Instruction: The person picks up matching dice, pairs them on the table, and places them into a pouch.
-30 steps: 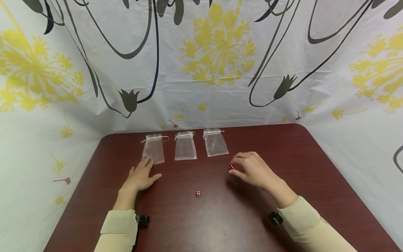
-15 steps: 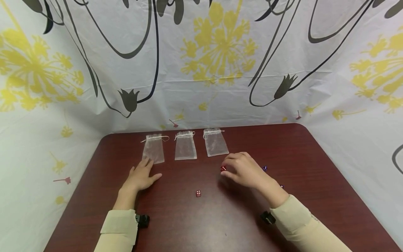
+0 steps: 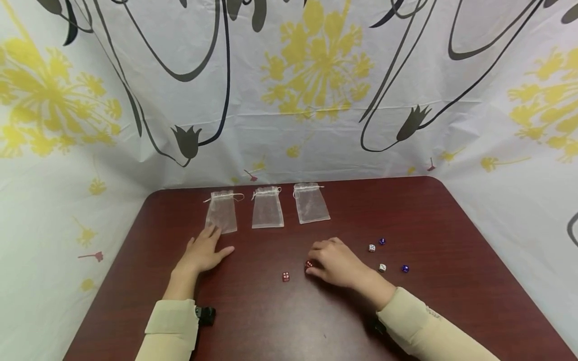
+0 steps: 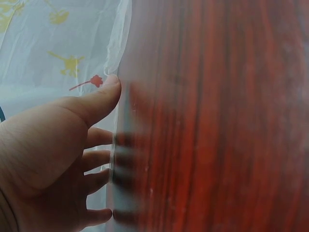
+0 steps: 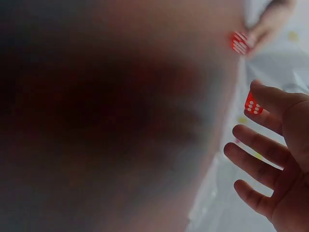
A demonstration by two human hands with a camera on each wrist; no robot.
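Red die (image 3: 309, 264) sits pinched in my right hand (image 3: 336, 263), mid-bench; left hand (image 3: 203, 253) lies flat and open; three pouches (image 3: 267, 208) look unfilled.

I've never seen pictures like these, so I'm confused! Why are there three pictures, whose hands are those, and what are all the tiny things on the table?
These are a person's two hands, filmed by three cameras at once. The big picture comes from a camera on the person's head, looking down at a dark red table. The two blurry ones come from small cameras strapped to each wrist, so they see the hand very close.

On the table lie three see-through little bags in a row at the back. The left hand rests flat just in front of the left one. The right hand pinches a red die, also seen in the right wrist picture. Another red die sits close beside it. To the right lie two white dice and two blue dice.
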